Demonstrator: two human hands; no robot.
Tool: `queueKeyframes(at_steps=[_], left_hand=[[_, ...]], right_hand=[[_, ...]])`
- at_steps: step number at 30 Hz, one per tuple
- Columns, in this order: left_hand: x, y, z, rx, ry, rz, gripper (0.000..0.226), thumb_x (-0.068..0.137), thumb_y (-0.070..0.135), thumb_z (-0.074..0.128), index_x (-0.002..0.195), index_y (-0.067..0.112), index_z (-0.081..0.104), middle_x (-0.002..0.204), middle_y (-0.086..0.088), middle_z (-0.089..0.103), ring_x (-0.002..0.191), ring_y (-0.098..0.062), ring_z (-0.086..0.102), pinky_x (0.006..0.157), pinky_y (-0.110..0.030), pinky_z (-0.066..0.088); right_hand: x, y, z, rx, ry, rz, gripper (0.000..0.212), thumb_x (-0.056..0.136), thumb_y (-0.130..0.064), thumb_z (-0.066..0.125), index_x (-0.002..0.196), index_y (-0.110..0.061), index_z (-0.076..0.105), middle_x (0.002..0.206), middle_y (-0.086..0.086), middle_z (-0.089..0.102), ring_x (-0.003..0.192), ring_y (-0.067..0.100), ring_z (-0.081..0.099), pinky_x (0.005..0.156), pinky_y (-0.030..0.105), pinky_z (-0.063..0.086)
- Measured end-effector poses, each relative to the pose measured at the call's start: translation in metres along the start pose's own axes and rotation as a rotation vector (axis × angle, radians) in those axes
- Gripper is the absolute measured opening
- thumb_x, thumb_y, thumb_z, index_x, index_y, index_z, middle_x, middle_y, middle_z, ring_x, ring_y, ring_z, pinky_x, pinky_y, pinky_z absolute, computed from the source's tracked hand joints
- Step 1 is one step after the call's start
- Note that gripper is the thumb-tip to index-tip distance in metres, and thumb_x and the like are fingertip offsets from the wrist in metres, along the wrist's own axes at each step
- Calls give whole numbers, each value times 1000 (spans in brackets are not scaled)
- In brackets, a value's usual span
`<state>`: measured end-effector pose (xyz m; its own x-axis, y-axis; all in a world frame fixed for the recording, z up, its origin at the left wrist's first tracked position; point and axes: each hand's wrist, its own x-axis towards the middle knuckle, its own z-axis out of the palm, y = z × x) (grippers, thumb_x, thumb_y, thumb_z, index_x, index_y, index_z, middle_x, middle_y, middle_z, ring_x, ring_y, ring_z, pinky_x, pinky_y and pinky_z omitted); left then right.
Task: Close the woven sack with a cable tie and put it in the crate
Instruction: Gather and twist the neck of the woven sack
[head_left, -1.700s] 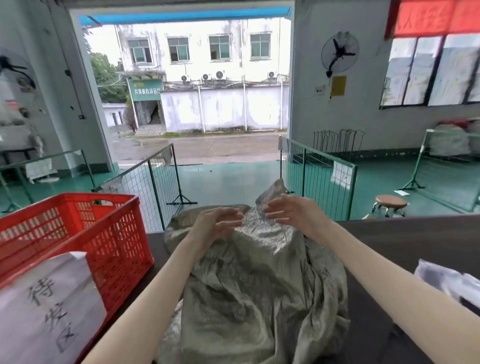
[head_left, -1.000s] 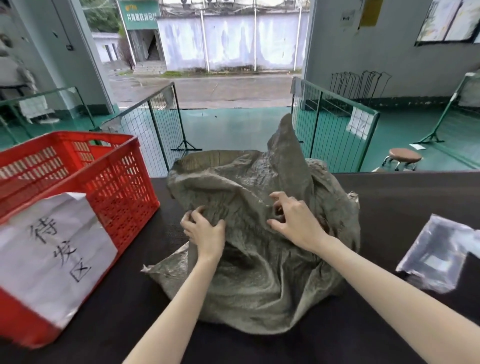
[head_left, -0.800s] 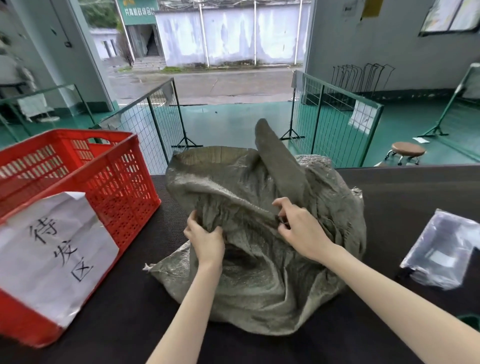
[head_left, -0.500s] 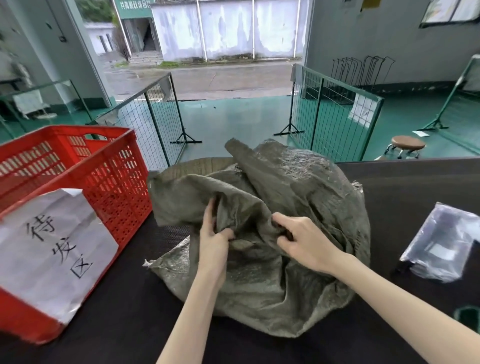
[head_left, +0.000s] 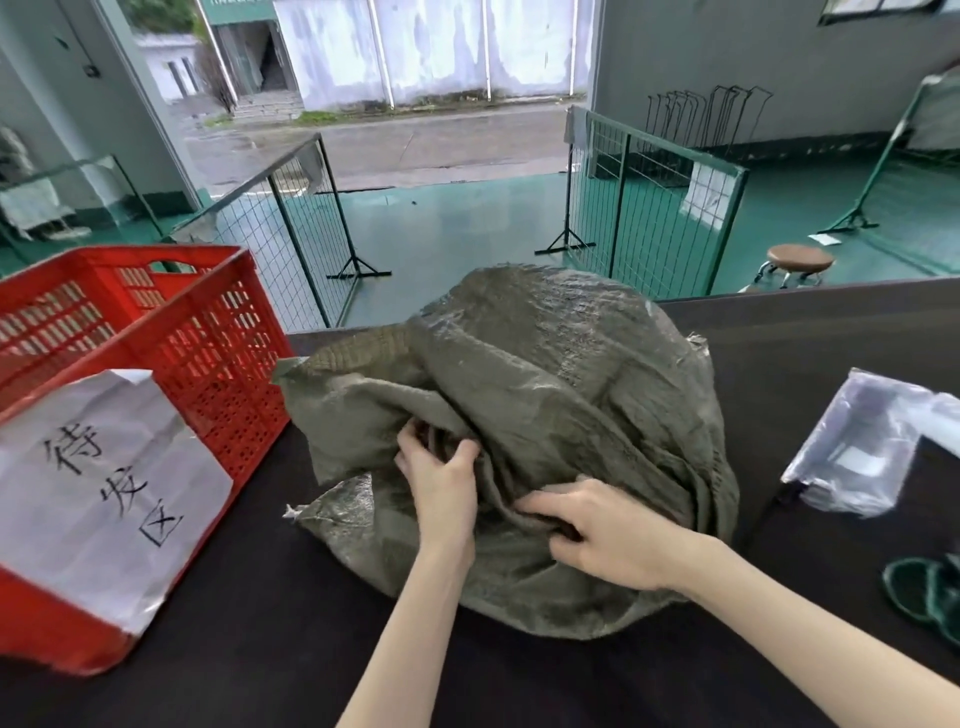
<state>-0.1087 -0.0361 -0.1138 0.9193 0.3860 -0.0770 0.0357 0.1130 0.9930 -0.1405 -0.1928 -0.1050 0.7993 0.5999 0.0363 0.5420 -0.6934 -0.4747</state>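
A grey-green woven sack (head_left: 561, 374) lies bulging and crumpled in the middle of the dark table (head_left: 270, 639). My left hand (head_left: 441, 480) pinches a bunch of its folded cloth near the front. My right hand (head_left: 602, 535) grips the gathered cloth just to the right of it. A red slatted plastic crate (head_left: 208, 358) stands at the left, with a white paper sign (head_left: 98, 488) of handwritten characters on its near side. I see no cable tie in either hand.
A clear plastic bag (head_left: 872, 441) lies at the table's right. A dark green looped object (head_left: 924, 592) rests near the right edge. Beyond the table are green mesh barriers (head_left: 654, 208), a round stool (head_left: 800, 260) and an open doorway.
The sack's upright flap has been folded down. Both hands have shifted lower and nearer to me, bunching the cloth together. The camera has tilted down.
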Motion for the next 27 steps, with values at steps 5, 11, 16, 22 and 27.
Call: queueKeyframes(at_steps=[5, 11, 16, 22, 27], left_hand=[[-12, -10, -7, 97, -100, 123, 43, 84, -4, 48, 122, 16, 55, 116, -1, 47, 104, -12, 51, 96, -27, 41], [-21, -21, -16, 308, -215, 288, 39, 72, -7, 44, 83, 21, 69, 99, -7, 65, 95, -11, 58, 94, -22, 42], [-30, -42, -27, 621, -367, 422, 37, 58, -2, 40, 77, 1, 71, 85, -16, 73, 92, -35, 66, 90, -47, 52], [-54, -39, -30, 1300, -552, 263, 47, 88, 31, 31, 95, 1, 66, 76, -24, 57, 100, -32, 62, 96, -35, 39], [-55, -54, -50, 1316, -441, 149, 44, 85, 44, 51, 56, 15, 39, 56, 2, 22, 53, -29, 42, 50, -29, 35]], right_hand=[[-13, -8, -3, 192, 185, 32, 37, 85, -25, 60, 122, -25, 53, 87, -9, 58, 77, 10, 56, 72, 22, 47], [-16, -14, -16, 232, 449, 5, 44, 82, -15, 64, 124, -19, 52, 105, -6, 56, 96, 9, 53, 88, 15, 39], [-11, -27, -27, 182, 501, -6, 56, 82, -29, 65, 133, -20, 42, 131, -6, 44, 125, 12, 38, 108, 24, 30], [9, -35, -21, -32, 245, 6, 72, 72, -70, 51, 134, -35, 41, 150, -10, 27, 140, 12, 10, 111, 37, 6], [20, -32, -3, -71, 163, -1, 30, 82, -49, 56, 94, -23, 63, 138, -8, 46, 134, 14, 26, 108, 46, 6]])
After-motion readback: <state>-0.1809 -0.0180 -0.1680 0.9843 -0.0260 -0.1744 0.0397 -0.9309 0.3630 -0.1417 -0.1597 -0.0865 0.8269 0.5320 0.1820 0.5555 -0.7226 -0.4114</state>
